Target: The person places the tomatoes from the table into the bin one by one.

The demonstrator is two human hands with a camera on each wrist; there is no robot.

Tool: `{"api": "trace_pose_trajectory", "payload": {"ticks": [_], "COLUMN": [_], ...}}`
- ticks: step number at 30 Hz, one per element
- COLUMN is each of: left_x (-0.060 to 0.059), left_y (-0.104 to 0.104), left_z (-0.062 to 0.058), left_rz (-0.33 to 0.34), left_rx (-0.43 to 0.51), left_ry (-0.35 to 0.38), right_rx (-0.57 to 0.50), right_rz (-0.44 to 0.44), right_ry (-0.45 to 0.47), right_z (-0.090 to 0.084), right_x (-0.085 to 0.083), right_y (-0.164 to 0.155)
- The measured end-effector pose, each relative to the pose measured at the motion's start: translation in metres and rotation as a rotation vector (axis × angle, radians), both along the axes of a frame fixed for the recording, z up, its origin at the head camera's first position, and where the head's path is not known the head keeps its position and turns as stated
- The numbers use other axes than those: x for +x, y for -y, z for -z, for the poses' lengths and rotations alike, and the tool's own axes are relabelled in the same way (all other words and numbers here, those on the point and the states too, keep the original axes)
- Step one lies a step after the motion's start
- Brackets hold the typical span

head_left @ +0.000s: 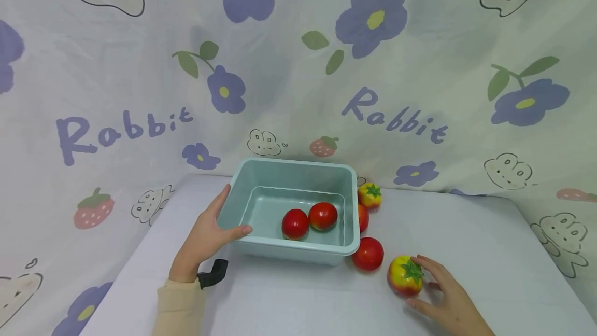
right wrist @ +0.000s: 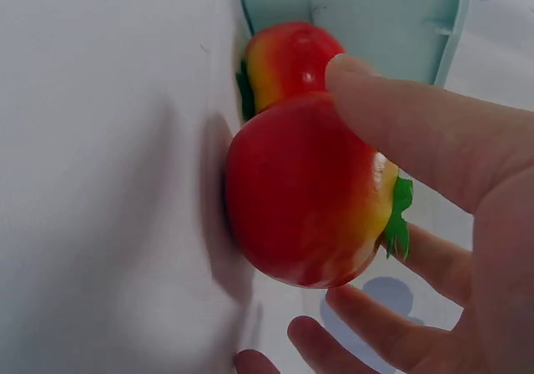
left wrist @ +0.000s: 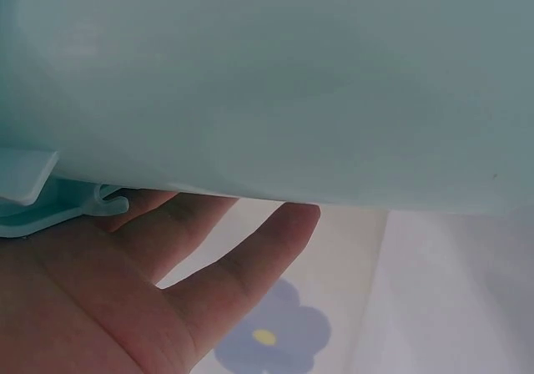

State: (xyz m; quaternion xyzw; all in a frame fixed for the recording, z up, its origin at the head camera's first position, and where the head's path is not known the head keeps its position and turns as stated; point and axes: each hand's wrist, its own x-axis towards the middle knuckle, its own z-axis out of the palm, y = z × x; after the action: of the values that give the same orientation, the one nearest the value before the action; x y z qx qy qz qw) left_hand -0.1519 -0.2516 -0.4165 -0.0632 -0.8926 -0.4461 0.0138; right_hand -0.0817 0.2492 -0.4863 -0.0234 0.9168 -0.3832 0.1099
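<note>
A pale blue-green plastic box [head_left: 289, 250] stands on the table. My left hand [head_left: 207, 232] holds its left end, thumb over the near rim and fingers along the outer wall. In the left wrist view, the fingers [left wrist: 250, 261] lie against the box's wall. Inside the box are two red tomatoes, one left [head_left: 295, 224] and one right [head_left: 323, 216]. My right hand [head_left: 448, 294] is around a red-and-yellow tomato [head_left: 404, 276] with a green leafy top, on the table. Thumb and fingers are spread beside it; the right wrist view shows the thumb [right wrist: 417, 128] close over it.
Beside the box's right wall are a red tomato [head_left: 368, 254], another partly hidden red one [head_left: 363, 218] and a yellow-topped one [head_left: 370, 195] farther back. A printed cloth [head_left: 280, 82] hangs behind the white table [head_left: 289, 299]. A black strap end [head_left: 214, 273] sticks out by my left wrist.
</note>
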Motion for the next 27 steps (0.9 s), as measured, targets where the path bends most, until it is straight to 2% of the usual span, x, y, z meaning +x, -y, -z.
{"api": "trace_pose_trajectory", "payload": {"ticks": [8,13,27], "left_x": [-0.0003,-0.0004,0.0002], "left_y": [0.0,0.0006,0.0004], "left_z": [0.0002,0.0009,0.0014], "left_rz": [0.004,0.003,0.003], "left_rx": [0.002,0.003,0.005], "left_ry": [-0.003,0.0,-0.013], "right_rx": [0.021,0.035,0.016], "right_rz": [0.054,0.072,0.067], "right_ry": [0.042,0.038,0.029], "right_z": [0.0035,0.0042,0.0016], "right_x": [-0.0033,-0.0033,-0.0052], "right_y": [0.0022,0.004,0.0077]}}
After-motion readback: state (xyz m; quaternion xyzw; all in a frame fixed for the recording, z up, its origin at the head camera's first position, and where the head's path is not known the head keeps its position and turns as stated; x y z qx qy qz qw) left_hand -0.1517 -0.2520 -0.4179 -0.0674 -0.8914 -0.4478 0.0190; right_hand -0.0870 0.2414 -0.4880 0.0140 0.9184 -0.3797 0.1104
